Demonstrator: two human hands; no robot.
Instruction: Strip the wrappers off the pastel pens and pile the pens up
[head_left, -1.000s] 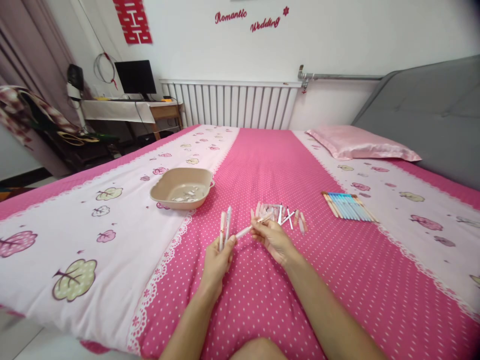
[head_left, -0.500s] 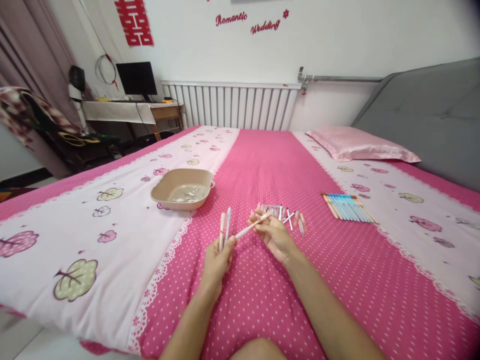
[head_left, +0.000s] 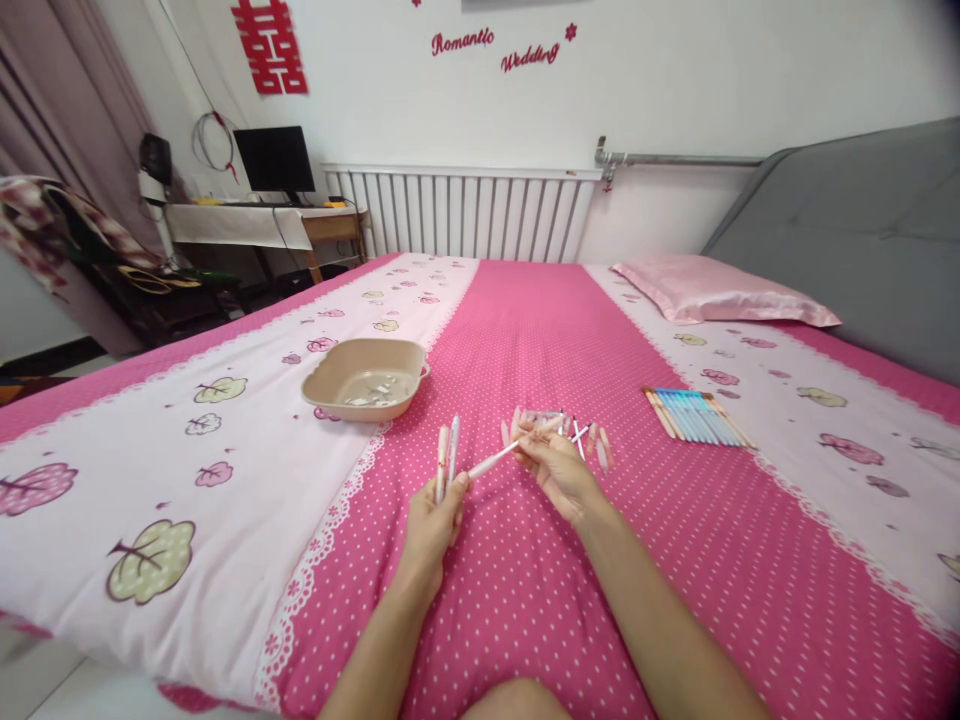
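Right hand (head_left: 559, 470) shifted rightward, pinching a slim pen (head_left: 491, 462); left hand (head_left: 435, 522) clasps pens (head_left: 442, 460); lettering (head_left: 530, 57) reads "Romantic Wedding".

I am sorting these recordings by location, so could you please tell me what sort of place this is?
Most likely a bedroom: there is a wide, pink-covered bed, a pink pillow and a grey padded headboard.

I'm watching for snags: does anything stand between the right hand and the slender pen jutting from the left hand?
Nothing visible does: the slender pen runs straight to the right hand. Two upright pens in the left hand stand left of it, and loose pen pieces lie beyond the hands.
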